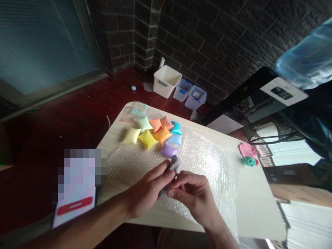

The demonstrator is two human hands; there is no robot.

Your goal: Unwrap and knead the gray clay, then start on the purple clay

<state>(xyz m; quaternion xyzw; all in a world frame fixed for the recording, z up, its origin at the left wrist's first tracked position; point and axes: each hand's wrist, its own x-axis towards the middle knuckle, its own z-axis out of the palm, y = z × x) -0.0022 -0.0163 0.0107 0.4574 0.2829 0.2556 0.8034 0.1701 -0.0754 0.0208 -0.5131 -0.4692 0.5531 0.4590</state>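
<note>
The left hand (149, 188) grips a gray object (175, 163) above bubble wrap (207, 155) on the table (259, 200). The right hand (195, 193) is curled at the object's side; whether it pinches the object cannot be determined. Colored packets (148, 139) lie just beyond; farther off, plastic bins (164, 88) stand on the floor (114, 100).

Left hand (149, 186) holds a grey packet (175, 163), right hand (195, 193) at its edge, near 9 coloured packets (163, 134).

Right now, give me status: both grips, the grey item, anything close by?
Left grip closed on the grey item. Right grip curled against its right side, hold unclear. Purple packet just beyond; bubble wrap below.
</note>
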